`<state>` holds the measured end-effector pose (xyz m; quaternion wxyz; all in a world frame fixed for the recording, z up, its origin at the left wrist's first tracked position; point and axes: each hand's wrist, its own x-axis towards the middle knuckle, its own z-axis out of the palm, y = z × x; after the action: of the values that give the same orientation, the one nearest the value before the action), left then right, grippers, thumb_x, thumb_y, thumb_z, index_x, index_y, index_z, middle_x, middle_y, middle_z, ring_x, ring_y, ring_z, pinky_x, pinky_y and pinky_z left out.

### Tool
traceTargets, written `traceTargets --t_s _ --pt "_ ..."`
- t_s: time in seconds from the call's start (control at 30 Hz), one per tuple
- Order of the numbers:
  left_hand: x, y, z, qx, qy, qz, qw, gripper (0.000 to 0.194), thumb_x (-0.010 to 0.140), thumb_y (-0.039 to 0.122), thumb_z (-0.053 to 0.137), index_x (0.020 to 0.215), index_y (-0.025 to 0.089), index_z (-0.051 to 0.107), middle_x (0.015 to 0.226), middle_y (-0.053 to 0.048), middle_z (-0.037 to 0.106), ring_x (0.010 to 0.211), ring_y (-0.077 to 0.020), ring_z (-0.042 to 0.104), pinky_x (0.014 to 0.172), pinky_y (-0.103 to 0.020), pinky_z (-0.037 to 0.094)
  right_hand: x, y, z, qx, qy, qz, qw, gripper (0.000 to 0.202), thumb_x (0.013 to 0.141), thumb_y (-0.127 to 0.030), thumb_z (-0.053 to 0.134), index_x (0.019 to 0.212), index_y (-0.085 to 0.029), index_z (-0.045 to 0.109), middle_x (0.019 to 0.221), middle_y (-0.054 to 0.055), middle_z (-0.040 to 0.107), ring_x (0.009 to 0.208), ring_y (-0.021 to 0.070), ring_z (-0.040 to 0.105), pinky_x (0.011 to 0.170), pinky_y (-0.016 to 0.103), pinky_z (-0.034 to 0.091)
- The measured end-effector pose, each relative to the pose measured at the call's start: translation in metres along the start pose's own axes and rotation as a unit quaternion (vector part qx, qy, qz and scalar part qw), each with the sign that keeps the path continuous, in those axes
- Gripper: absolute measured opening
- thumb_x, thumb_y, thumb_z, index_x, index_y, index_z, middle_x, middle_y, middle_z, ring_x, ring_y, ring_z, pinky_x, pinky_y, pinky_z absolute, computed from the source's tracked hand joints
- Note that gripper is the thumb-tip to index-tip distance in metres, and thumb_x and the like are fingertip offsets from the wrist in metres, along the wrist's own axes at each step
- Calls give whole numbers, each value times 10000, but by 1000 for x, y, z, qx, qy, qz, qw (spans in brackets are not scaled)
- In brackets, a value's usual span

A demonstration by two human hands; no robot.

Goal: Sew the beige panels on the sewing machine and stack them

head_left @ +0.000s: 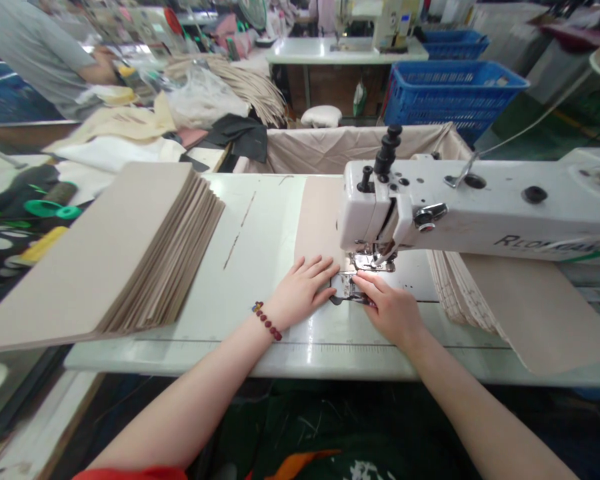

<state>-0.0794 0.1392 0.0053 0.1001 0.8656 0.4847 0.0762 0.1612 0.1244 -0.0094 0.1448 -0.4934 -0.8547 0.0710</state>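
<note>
A beige fabric panel lies flat on the sewing table and runs under the head of a white sewing machine. My left hand rests flat, fingers spread, with its fingertips on the panel's near edge, left of the presser foot. A beaded bracelet circles the left wrist. Just in front of the foot, beside the metal plate, my right hand points its stretched fingers toward the needle area. Its thumb is hidden, and I see nothing gripped in it.
Left on the table leans a tall stack of beige panels. More panels lie to the right, partly under the machine arm. Behind are a cloth-lined bin, a blue crate, fabric scraps and another person's arm.
</note>
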Motion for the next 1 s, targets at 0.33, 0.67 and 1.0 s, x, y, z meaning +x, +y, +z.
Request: traceTargets --t_s 0.33,0.67,1.0 --pt "9 -8 12 -8 35 -13 999 561 1012 496 387 1527 290 308 1586 -21 302 1483 -240 211 1221 -483 123 0 1 0 5 -5 5 1000 555 853 -133 528 1383 -295 521 1444 10 529 1098 209 637 852 331 550" --pt "9 -7 13 -1 38 -15 999 559 1014 489 382 1531 297 297 1588 -17 296 1485 -239 205 1222 -477 114 0 1 0 10 -12 10 1000 555 858 -137 514 1390 -297 518 1455 11 518 1098 216 637 862 343 547" --pt "10 -7 12 -2 38 -15 999 562 1010 491 389 1530 296 303 1586 -13 302 1481 -233 218 1220 -468 127 1 2 0 18 -12 9 1000 559 851 -124 517 1385 -290 517 1457 0 515 1133 213 619 872 331 543"
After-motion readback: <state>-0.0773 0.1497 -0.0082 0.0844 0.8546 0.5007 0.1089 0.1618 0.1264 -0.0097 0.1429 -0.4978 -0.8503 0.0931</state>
